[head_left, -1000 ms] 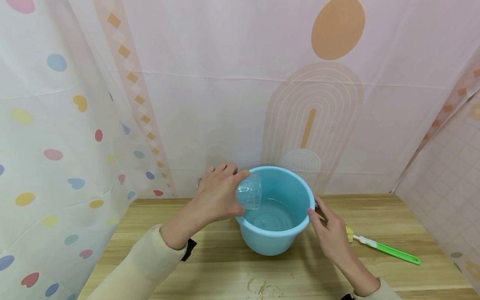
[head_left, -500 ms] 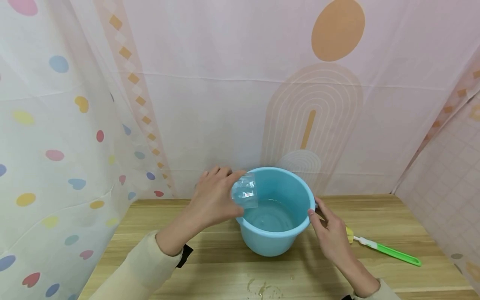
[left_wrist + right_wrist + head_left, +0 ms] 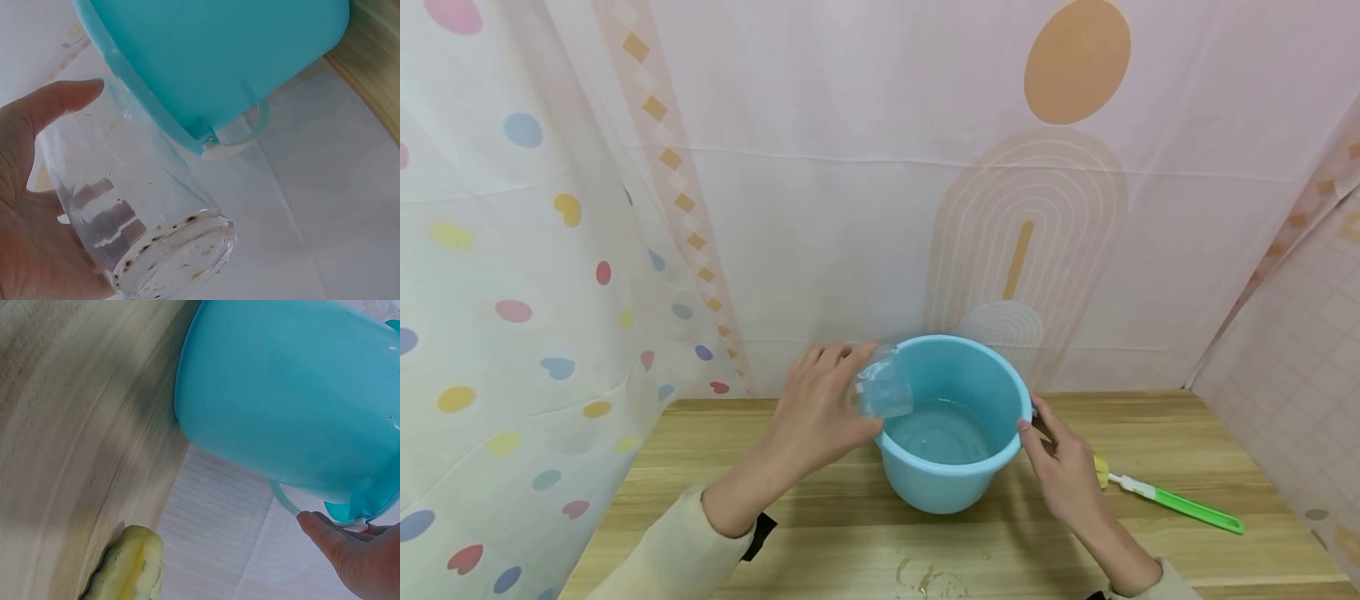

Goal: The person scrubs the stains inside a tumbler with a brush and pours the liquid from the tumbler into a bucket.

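Note:
My left hand (image 3: 820, 408) grips a clear drinking glass (image 3: 883, 387), which tilts with its mouth over the left rim of a light blue bucket (image 3: 942, 487). Dark specks ring the inside of the glass's bottom (image 3: 181, 250) in the left wrist view. Shallow water (image 3: 943, 429) lies in the bucket, which stands upright on the table. On the bucket's right side, my right hand (image 3: 1063, 471) holds it with the thumb at the rim. The right wrist view has that hand (image 3: 359, 553) by the bucket's handle (image 3: 284, 498).
Right of the bucket lies a sponge brush with a green handle (image 3: 1195, 507) and a yellow sponge head (image 3: 128, 569). Wet marks (image 3: 928, 577) spot the wooden table (image 3: 820, 542) near its front. Patterned curtains (image 3: 820, 208) hang behind and at both sides.
My left hand has shifted slightly left with the glass, drawing it back toward the bucket's rim, and the glass's tilt has changed a little. The right hand and bucket have stayed put.

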